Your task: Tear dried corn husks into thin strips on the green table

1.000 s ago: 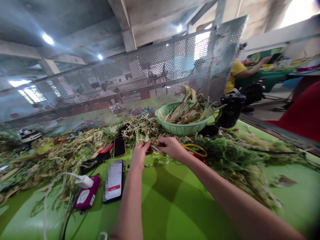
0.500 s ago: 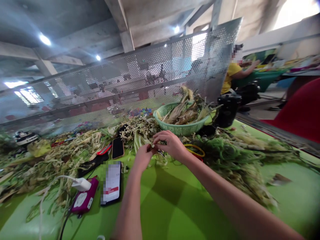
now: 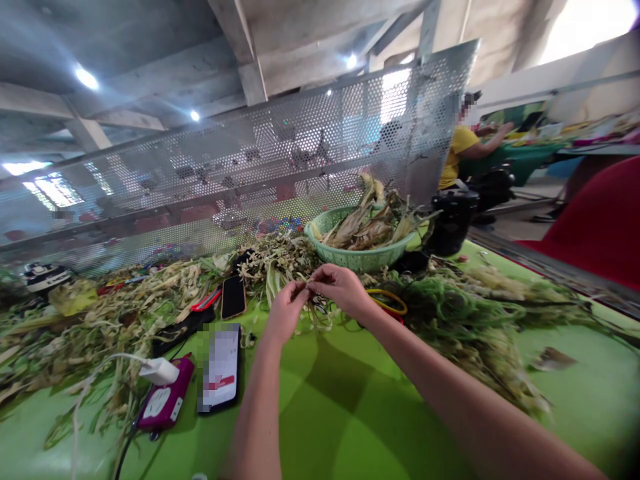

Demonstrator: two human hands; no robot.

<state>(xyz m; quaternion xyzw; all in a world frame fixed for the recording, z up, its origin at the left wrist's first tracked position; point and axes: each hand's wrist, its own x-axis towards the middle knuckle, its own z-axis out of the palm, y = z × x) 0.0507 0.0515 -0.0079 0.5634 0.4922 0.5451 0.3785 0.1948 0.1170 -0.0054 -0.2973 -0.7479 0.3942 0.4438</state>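
My left hand point(image 3: 287, 308) and my right hand point(image 3: 339, 288) meet above the green table point(image 3: 320, 407), their fingertips pinched together. Between them is a thin, pale plant strip, which looks like corn husk; the fingers hide most of it. Narrow husk strips point(image 3: 320, 319) hang or lie just under the right fingers, and I cannot tell whether they join the held piece. Behind the hands lies a heap of dried, curled plant pieces point(image 3: 280, 257), with a longer pale green husk point(image 3: 273, 283) at its front.
A green basket point(image 3: 357, 259) of dry husks stands behind my hands. Tangled green fibres point(image 3: 465, 300) lie right, shredded husks point(image 3: 125, 320) left. Two phones point(image 3: 220, 373), a purple power strip point(image 3: 165, 400) and a red-handled tool point(image 3: 206, 300) are nearby. A perforated metal screen point(image 3: 280, 153) borders the table; a person in yellow point(image 3: 459, 150) sits beyond.
My fingertips have closed more tightly together; the right hand's fingers, more spread before, are now bent into a pinch. The view has shifted slightly.
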